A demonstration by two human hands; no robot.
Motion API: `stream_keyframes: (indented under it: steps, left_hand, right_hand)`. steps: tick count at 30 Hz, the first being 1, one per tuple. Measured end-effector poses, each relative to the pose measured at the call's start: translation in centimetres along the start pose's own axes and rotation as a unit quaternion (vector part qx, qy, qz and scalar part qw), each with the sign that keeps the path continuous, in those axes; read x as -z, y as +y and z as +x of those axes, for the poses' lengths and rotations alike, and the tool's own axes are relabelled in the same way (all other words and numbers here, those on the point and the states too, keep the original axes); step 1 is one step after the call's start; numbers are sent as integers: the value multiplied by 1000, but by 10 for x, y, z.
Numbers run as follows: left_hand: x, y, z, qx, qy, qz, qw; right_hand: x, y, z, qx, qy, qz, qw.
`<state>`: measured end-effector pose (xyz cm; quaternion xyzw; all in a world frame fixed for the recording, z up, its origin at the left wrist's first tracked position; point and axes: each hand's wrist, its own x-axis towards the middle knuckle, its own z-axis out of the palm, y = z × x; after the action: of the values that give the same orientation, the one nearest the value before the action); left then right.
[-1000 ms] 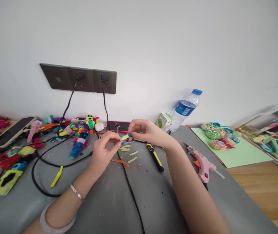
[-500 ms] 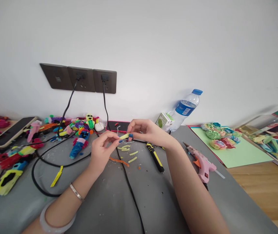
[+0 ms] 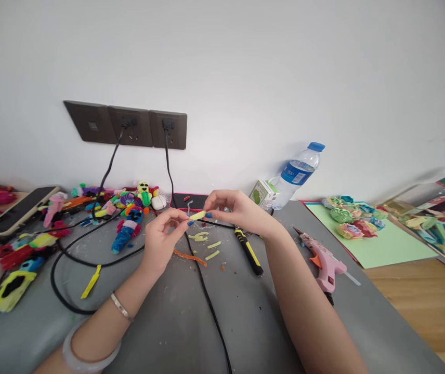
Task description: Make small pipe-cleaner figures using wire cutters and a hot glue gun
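A short yellow pipe cleaner piece point(image 3: 197, 215) is stretched between my two hands above the grey table point(image 3: 168, 322). My left hand point(image 3: 164, 236) pinches its left end between thumb and fingertips. Its right end sits in the pinch of my right hand point(image 3: 236, 210). Below them lie several loose pale yellow pieces point(image 3: 212, 255) and an orange strip point(image 3: 190, 257). A black and yellow pen-like tool point(image 3: 249, 253) rests under my right wrist.
Black cables point(image 3: 207, 296) run from the wall sockets point(image 3: 129, 127) across the table. Colourful fuzzy dolls point(image 3: 127, 231) and a phone point(image 3: 17, 210) lie left. To the right are a water bottle point(image 3: 296, 174), small box point(image 3: 263, 193), pink glue gun point(image 3: 326, 265) and green paper point(image 3: 386, 244).
Both hands stay nearly in place. My fingertips have drawn slightly apart, and more of the yellow piece shows between them, held a little flatter.
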<state>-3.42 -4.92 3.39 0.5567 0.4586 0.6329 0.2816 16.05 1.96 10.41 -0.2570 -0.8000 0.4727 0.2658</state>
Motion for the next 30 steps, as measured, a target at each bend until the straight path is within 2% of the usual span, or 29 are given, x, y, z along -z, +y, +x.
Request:
stream_keyframes:
  steps: [11,22,26,30]
  left_hand:
    - [0,1,0,-18,-14,17,1000]
    - [0,0,-1,4,-1,-4,1000]
    - [-1,1,0,24,2,-16,1000]
    - [-2,2,2,72,10,-37,997]
  right_hand:
    - [0,0,0,17,9,-37,999]
    - [-2,-4,-1,58,45,-90,993]
    - [-2,-5,-1,62,50,-105,991]
    - [-3,-4,0,79,55,-96,991]
